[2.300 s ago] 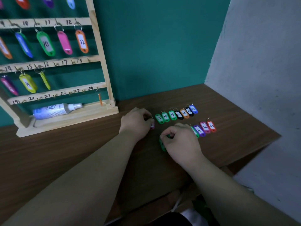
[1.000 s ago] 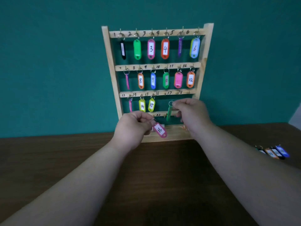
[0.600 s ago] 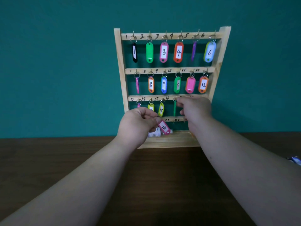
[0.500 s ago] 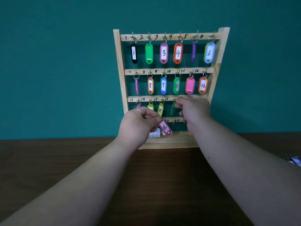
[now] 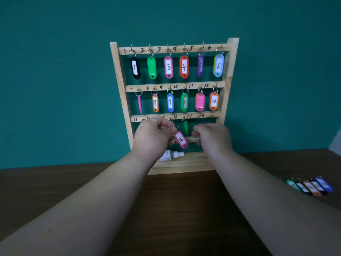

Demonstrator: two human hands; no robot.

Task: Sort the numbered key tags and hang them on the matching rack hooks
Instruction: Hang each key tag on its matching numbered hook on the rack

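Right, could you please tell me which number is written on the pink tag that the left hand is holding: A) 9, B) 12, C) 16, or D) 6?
C: the white label on the pink tag, which dangles by its ring from the pinching fingers of the left hand, plainly reads 16.

I count one rack [image 5: 232, 52], one bottle [image 5: 170, 155], twelve tags [image 5: 168, 67] on the top two rails, five showing on my worktop [image 5: 184, 209].
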